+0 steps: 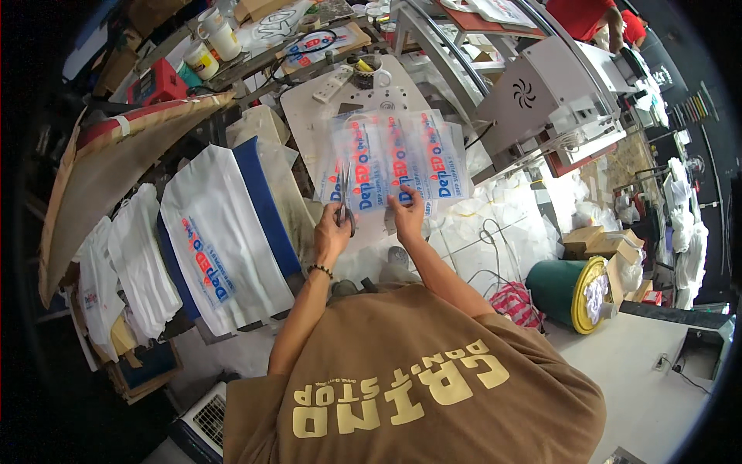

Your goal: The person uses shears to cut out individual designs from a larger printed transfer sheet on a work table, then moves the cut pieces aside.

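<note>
My left hand (pixel 332 230), a beaded bracelet on its wrist, is closed round a pair of scissors (pixel 345 197) whose blades point away from me. The blades lie over the left part of a translucent sheet of printed transfer film (pixel 379 158) with repeated red and blue lettering. My right hand (pixel 407 215) pinches the near edge of that film between thumb and fingers. Beneath the film is a pale tabletop (pixel 305 108). Whether the blades are cutting into the film, I cannot tell.
White printed bags lie at the left, one on a blue board (pixel 259 193). A white machine (pixel 533 93) stands at the right. Beyond the film are a mug (pixel 372 76) and a power strip (pixel 332 83). A green bin (pixel 564 290) is on the right; people in red work at the far right.
</note>
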A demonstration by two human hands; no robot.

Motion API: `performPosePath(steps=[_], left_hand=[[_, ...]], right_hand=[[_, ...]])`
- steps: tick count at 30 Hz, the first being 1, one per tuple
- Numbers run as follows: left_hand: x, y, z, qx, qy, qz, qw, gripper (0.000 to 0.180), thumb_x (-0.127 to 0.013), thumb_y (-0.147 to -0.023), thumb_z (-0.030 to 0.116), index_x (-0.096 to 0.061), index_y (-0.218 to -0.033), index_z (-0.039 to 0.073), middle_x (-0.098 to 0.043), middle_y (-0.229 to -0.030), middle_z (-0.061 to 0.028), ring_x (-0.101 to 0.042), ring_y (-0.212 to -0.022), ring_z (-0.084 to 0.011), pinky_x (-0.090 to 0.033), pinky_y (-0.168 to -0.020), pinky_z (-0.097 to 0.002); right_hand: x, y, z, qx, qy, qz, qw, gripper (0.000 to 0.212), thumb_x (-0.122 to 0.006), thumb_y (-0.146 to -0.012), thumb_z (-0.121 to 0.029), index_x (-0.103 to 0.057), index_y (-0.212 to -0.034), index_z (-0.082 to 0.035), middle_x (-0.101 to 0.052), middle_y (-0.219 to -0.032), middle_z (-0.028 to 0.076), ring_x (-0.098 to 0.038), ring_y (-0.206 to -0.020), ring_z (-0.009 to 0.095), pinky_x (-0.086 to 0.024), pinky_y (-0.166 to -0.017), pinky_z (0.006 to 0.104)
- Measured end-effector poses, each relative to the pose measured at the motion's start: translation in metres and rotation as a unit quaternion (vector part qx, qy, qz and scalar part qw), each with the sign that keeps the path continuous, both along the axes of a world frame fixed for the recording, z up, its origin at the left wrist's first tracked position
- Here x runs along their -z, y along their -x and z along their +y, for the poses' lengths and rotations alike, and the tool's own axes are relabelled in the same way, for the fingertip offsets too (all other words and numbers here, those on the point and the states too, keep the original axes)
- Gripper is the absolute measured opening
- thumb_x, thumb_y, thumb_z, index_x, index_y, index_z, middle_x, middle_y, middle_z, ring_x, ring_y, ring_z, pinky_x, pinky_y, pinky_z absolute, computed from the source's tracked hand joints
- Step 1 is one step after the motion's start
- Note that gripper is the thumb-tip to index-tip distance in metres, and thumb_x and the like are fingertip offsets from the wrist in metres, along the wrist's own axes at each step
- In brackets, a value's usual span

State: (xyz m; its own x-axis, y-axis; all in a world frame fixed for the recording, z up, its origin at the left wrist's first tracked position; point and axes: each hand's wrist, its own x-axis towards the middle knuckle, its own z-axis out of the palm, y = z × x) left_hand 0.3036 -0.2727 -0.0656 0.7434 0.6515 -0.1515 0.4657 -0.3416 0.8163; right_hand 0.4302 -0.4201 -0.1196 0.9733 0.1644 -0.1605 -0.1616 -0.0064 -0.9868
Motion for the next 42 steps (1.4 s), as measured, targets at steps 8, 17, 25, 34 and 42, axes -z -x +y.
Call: performPosePath(steps=[8, 17, 25, 34, 42], left_hand=[[-0.032, 0.06, -0.052, 0.103, 0.1, 0.07, 0.987, 0.044, -0.077, -0.084, 0.027, -0.06, -0.117, 0.002, -0.065, -0.072, -0.0044, -0.06, -0.063, -0.011, -0.048, -0.058, -0.0297], [-0.023, 0.023, -0.055, 0.059, 0.129, 0.041, 0.989, 0.046, -0.073, -0.087, 0.03, -0.059, -0.12, 0.001, -0.073, -0.087, -0.0124, -0.065, -0.074, -0.0149, -0.05, -0.066, -0.0282], [-0.024, 0.015, -0.055, 0.049, 0.139, 0.045, 0.988, 0.048, -0.073, -0.088, 0.03, -0.059, -0.12, -0.002, -0.072, -0.085, -0.0128, -0.065, -0.069, -0.0147, -0.049, -0.061, -0.0286], [-0.026, 0.017, -0.058, 0.036, 0.217, 0.074, 0.973, 0.029, -0.056, -0.097, 0.013, -0.059, -0.122, 0.0, -0.072, -0.097, -0.0069, -0.07, -0.078, -0.0133, -0.057, -0.061, -0.0271], [-0.023, 0.0, -0.05, 0.065, 0.213, 0.054, 0.973, 0.03, -0.047, -0.097, 0.006, -0.056, -0.125, 0.0, -0.071, -0.103, -0.0071, -0.071, -0.083, -0.0145, -0.058, -0.057, -0.0262]], right_hand=[[-0.021, 0.004, 0.021, -0.015, -0.151, 0.145, 0.978, 0.052, -0.071, -0.081, 0.004, -0.052, -0.13, 0.005, -0.064, -0.096, 0.013, -0.065, -0.078, 0.017, -0.055, -0.07, 0.0267], [-0.028, 0.023, 0.032, -0.009, -0.174, 0.108, 0.979, 0.057, -0.071, -0.079, 0.004, -0.05, -0.131, 0.006, -0.068, -0.089, 0.011, -0.066, -0.076, 0.016, -0.054, -0.07, 0.0272], [-0.025, 0.024, 0.035, -0.002, -0.152, 0.114, 0.982, 0.057, -0.071, -0.079, 0.003, -0.051, -0.132, 0.005, -0.065, -0.105, 0.013, -0.065, -0.08, 0.016, -0.053, -0.071, 0.0269], [-0.029, 0.025, 0.033, 0.003, -0.162, 0.103, 0.981, 0.056, -0.072, -0.079, 0.002, -0.051, -0.131, 0.006, -0.063, -0.111, 0.013, -0.064, -0.08, 0.015, -0.053, -0.073, 0.026], [-0.032, 0.025, 0.023, -0.041, -0.143, 0.088, 0.985, 0.057, -0.072, -0.08, 0.002, -0.054, -0.133, 0.002, -0.065, -0.112, 0.013, -0.063, -0.08, 0.012, -0.051, -0.071, 0.025]])
